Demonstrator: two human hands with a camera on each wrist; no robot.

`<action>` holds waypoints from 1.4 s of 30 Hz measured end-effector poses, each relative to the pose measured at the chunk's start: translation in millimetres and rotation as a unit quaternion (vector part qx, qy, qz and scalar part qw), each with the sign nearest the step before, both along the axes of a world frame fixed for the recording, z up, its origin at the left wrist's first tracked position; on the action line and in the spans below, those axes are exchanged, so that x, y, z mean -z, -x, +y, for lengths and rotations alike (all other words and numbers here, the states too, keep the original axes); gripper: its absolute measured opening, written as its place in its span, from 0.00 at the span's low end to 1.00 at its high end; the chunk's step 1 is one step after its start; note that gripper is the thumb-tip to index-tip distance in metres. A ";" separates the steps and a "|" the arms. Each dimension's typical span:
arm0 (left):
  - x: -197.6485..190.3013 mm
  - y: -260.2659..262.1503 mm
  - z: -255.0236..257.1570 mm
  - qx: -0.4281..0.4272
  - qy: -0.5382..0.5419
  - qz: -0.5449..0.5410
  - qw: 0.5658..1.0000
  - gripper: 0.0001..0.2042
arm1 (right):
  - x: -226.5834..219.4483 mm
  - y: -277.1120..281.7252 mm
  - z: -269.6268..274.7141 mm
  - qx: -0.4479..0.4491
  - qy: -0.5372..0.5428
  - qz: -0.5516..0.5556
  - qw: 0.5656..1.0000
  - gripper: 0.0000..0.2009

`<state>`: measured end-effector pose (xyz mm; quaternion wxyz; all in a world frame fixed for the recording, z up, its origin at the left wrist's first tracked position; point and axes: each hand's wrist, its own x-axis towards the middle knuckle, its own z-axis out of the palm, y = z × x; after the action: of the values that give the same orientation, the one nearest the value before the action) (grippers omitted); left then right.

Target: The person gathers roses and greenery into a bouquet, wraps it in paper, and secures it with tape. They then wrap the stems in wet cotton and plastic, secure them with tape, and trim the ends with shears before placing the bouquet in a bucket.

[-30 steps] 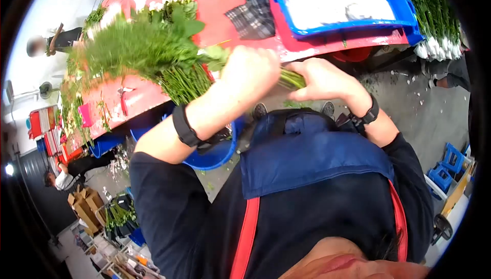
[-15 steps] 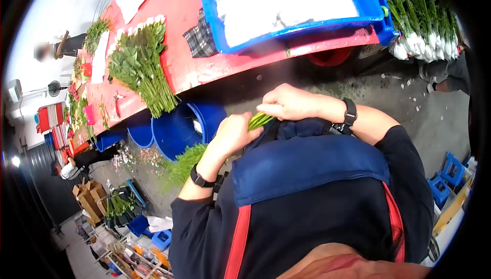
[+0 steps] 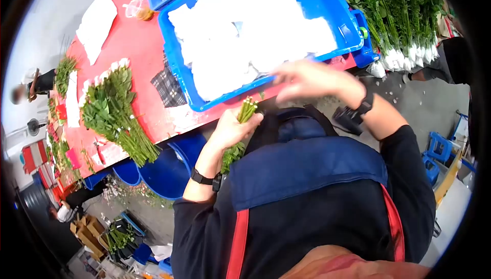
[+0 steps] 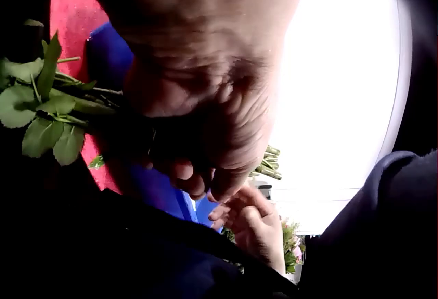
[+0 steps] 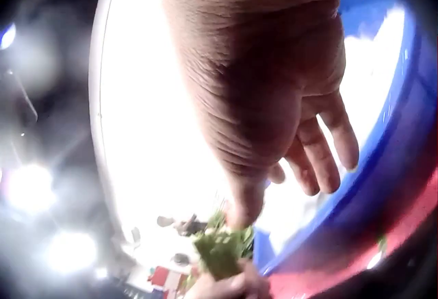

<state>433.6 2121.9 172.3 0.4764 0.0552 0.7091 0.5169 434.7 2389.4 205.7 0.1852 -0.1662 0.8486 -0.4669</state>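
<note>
The left hand (image 3: 231,128) is wrapped around one tight bundle of thin green stems (image 3: 244,111), held upright just in front of the person's chest at the near edge of the red desk (image 3: 138,39), cut ends pointing up and leaves hanging below the fist. The right hand (image 3: 307,80), blurred, hovers with loose, spread fingers over the near rim of the large blue plastic crate (image 3: 337,16) filled with soft white sheets. On the desk to the left lie one leafy bunch of white-budded flowers (image 3: 110,113) and one checked cloth (image 3: 166,85).
</note>
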 end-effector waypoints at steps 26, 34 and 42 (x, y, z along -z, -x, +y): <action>-2.3 72.3 185.6 -0.228 0.035 0.058 0.971 0.09 | 84.2 59.7 120.2 0.133 0.230 -0.068 0.962 0.07; 3.8 79.1 170.9 -0.252 0.064 0.088 0.962 0.07 | 95.1 70.5 165.6 0.298 0.408 -0.251 0.825 0.07; -3.7 72.8 162.1 -0.230 0.165 0.264 0.922 0.12 | 60.9 74.4 187.1 0.367 0.425 -0.189 0.805 0.06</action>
<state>360.8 2284.0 176.0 0.1423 -0.0543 0.8775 0.4547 360.3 2576.5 144.9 0.0676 0.1872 0.5109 -0.8363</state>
